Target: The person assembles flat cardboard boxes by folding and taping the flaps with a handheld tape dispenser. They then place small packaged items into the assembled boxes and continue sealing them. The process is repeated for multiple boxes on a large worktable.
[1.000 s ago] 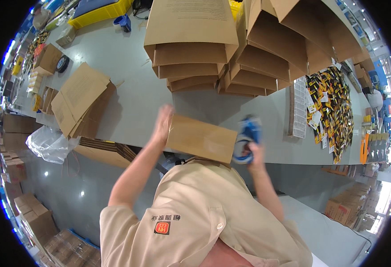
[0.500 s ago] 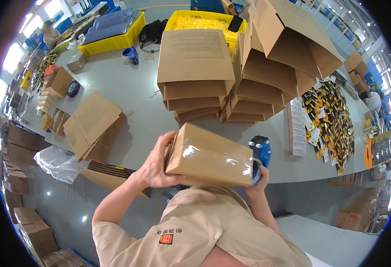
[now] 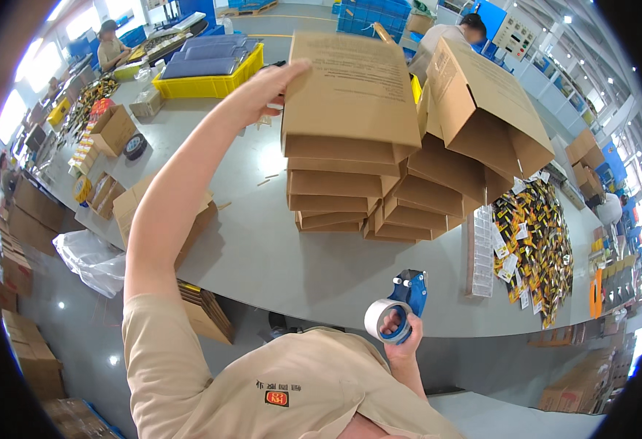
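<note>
My left hand (image 3: 273, 89) reaches far forward, its fingers at the left edge of the top cardboard box (image 3: 350, 95) of a stack. That box lies on its side, its open end facing me, and its far edge is slightly blurred. The thumb and fingers close on the edge; part of the grip is hard to see. Near the table's front edge, my right hand (image 3: 406, 342) is closed round a blue tape dispenser (image 3: 412, 291) carrying a wide roll of whitish tape (image 3: 374, 317). Beside the left stack stands a second stack of open boxes (image 3: 493, 95).
Right of the stacks lie a clear compartment tray (image 3: 480, 252) and a heap of small black-and-yellow packets (image 3: 537, 249). Folded cardboard (image 3: 134, 208) leans at the table's left, near a plastic bag (image 3: 91, 260). A yellow crate (image 3: 211, 82) stands behind. A co-worker (image 3: 449, 40) is beyond the stacks.
The taped box is no longer between my hands. My left arm has stretched forward to the left stack. My right hand still holds the tape dispenser, now lower and tilted differently.
</note>
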The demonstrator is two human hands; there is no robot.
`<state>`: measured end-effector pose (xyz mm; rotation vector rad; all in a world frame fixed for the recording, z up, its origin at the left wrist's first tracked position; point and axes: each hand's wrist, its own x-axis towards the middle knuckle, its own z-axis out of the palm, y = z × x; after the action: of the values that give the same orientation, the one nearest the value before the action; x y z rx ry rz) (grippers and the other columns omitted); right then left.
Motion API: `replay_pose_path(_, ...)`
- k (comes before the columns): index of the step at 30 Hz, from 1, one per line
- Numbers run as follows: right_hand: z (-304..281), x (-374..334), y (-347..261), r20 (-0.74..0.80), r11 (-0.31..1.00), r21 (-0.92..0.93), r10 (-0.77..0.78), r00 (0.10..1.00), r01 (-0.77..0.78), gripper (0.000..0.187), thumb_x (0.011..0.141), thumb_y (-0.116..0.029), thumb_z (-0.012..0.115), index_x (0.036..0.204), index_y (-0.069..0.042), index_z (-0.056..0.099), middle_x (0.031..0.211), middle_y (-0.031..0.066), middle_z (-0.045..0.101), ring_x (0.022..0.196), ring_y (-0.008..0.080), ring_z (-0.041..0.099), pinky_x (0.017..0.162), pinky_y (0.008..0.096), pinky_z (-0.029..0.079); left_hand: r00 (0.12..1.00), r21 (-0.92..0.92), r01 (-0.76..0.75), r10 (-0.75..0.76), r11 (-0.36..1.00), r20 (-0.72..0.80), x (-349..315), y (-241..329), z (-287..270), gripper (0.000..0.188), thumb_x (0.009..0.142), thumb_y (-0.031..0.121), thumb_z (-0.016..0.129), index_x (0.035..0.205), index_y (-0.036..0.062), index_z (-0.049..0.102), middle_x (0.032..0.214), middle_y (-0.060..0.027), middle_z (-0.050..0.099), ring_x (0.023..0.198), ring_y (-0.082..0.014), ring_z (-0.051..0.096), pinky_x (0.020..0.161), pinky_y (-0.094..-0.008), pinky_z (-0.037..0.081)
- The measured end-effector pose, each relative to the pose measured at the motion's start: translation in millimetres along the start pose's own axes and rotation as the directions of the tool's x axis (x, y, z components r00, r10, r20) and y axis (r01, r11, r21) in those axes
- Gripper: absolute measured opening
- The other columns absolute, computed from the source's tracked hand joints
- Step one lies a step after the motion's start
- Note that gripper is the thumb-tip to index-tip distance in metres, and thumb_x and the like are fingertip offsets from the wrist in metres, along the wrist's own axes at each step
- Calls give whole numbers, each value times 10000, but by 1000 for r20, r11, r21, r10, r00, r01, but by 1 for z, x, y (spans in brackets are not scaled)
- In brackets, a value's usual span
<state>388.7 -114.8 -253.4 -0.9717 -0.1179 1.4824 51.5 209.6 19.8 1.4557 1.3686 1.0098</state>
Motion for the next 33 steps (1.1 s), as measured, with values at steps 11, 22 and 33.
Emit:
replay_pose_path(11, -7, -14, 2, -198, 991, -113, -95, 976, 74, 324, 807, -375, 641, 963, -94, 608, 738, -31, 465, 610, 80, 450, 514, 232, 340, 965, 844, 263, -114, 468, -237, -99, -186, -153, 912, 779, 531, 758, 1463, 38, 411, 1434, -251, 472, 1362, -408, 410, 1132, -515, 328)
replay_pose_path(22, 49, 22, 37, 407, 875, 214, 324, 854, -434, 405, 814, -388, 645, 1098, -99, 651, 915, 59, 647, 785, 195, 634, 650, 330, 527, 958, 946, 273, -141, 173, -250, -245, -303, -193, 555, 741, 124, 774, 1209, -6, 506, 1186, -200, 552, 1127, -382, 537, 979, -462, 470)
replay_pose_path(33, 89, 14, 53, 247, 900, 20, 418, 874, -436, 306, 864, -332, 590, 905, -34, 535, 806, 23, 476, 672, 120, 420, 570, 266, 374, 967, 821, 211, -235, 531, -97, -243, -270, -221, 473, 775, 82, 724, 1210, -2, 558, 1228, -193, 549, 1175, -395, 514, 1008, -434, 432)
